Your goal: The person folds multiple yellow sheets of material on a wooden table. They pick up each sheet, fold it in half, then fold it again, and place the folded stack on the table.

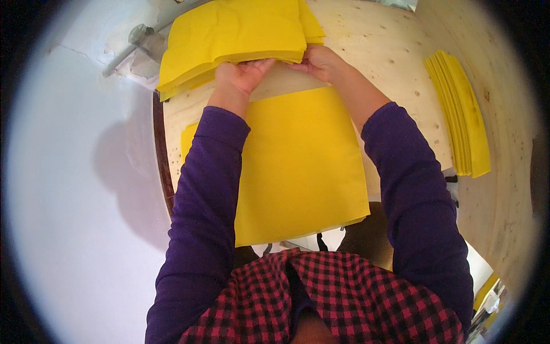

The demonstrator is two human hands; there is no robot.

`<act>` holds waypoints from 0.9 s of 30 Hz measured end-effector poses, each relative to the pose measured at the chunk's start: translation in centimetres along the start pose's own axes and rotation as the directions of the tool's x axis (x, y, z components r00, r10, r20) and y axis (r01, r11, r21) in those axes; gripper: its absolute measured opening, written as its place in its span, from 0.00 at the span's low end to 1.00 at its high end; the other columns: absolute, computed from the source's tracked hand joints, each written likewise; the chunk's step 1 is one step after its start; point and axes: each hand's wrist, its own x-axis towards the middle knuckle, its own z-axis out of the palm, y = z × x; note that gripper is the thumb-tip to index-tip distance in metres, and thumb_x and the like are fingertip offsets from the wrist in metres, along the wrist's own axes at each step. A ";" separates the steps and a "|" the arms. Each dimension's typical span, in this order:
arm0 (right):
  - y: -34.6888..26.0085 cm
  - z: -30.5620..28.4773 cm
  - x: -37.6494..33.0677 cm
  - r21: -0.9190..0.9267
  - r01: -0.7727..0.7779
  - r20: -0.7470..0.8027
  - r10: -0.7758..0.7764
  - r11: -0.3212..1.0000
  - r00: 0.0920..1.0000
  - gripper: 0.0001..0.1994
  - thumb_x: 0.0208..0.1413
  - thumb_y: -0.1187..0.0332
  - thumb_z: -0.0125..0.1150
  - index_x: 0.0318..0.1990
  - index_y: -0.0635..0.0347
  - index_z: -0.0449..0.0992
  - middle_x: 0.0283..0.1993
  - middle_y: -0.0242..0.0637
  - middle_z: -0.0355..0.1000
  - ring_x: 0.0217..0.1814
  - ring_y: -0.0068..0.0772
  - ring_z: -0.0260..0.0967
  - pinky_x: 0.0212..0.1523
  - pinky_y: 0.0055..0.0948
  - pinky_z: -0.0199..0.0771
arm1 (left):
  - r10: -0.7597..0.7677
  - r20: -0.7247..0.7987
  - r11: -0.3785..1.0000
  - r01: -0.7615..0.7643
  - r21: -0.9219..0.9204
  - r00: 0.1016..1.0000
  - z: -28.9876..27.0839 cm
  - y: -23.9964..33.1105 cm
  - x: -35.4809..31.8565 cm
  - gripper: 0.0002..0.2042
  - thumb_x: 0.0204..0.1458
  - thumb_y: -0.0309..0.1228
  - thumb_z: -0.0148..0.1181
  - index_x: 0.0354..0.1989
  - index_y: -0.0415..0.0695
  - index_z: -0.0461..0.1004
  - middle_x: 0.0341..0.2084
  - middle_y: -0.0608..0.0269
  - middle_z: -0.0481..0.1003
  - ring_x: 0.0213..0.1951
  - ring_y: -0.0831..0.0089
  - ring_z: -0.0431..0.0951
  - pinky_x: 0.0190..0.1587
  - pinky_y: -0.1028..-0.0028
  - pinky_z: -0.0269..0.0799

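At the far side of the wooden table, both hands are at the near edge of a thick stack of yellow sheets [235,31]; I cannot tell if they are paper or cloth. My left hand [243,74] is palm up, its fingers running along and partly under that edge. Near the stack's right corner, my right hand [321,63] grips the edge, with some fingertips hidden beneath. The stack's top bulges slightly. Closer to me lies a second flat pile of yellow sheets [301,163], its left part covered by my left forearm.
Several folded yellow pieces [458,114] lie in a fanned row on the right of the wooden table [395,69]. A pale wall [69,172] borders the table's left edge. A grey pipe-like fitting [140,40] sticks out at the upper left.
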 end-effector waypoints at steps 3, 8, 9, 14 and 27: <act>0.8 0.5 0.4 0.048 0.060 0.079 -0.064 0.997 0.995 0.14 0.60 0.73 0.48 0.54 0.58 0.66 0.50 0.40 0.67 0.49 0.32 0.68 0.50 0.30 0.74 | 0.053 0.047 0.998 -0.054 0.029 0.998 0.8 0.2 -0.1 0.25 0.61 0.46 0.33 0.60 0.42 0.58 0.60 0.50 0.59 0.61 0.48 0.58 0.61 0.41 0.51; 1.8 1.2 1.7 -0.008 -0.016 0.028 0.016 1.000 0.999 0.11 0.57 0.72 0.54 0.48 0.57 0.69 0.40 0.34 0.70 0.39 0.27 0.70 0.37 0.24 0.76 | 0.123 0.122 0.988 -0.133 0.076 0.985 2.3 0.9 -0.1 0.25 0.61 0.46 0.33 0.59 0.42 0.59 0.59 0.49 0.60 0.61 0.48 0.57 0.62 0.42 0.50; 1.9 1.3 2.0 -0.008 -0.046 0.006 0.046 0.999 0.999 0.10 0.57 0.72 0.56 0.46 0.57 0.71 0.38 0.33 0.71 0.36 0.26 0.70 0.34 0.23 0.76 | 0.114 0.137 0.990 -0.124 0.062 0.984 2.6 1.1 -0.1 0.25 0.61 0.46 0.33 0.59 0.42 0.59 0.59 0.49 0.60 0.61 0.49 0.58 0.62 0.43 0.50; 2.6 1.8 2.8 -0.060 -0.034 -0.184 0.022 0.998 0.983 0.05 0.52 0.72 0.61 0.36 0.58 0.72 0.27 0.30 0.67 0.23 0.25 0.64 0.19 0.25 0.71 | 0.119 0.133 0.990 -0.127 0.054 0.984 3.3 1.5 -0.2 0.25 0.61 0.45 0.32 0.59 0.43 0.59 0.59 0.50 0.60 0.61 0.49 0.58 0.62 0.44 0.50; 3.3 2.9 2.9 -0.143 0.118 -0.156 -0.140 0.983 0.978 0.05 0.50 0.72 0.62 0.28 0.58 0.70 0.20 0.30 0.62 0.15 0.23 0.55 0.16 0.24 0.55 | 0.101 0.171 0.994 -0.106 0.020 0.980 3.6 2.3 0.5 0.25 0.61 0.44 0.30 0.60 0.42 0.58 0.60 0.50 0.59 0.62 0.49 0.56 0.63 0.45 0.49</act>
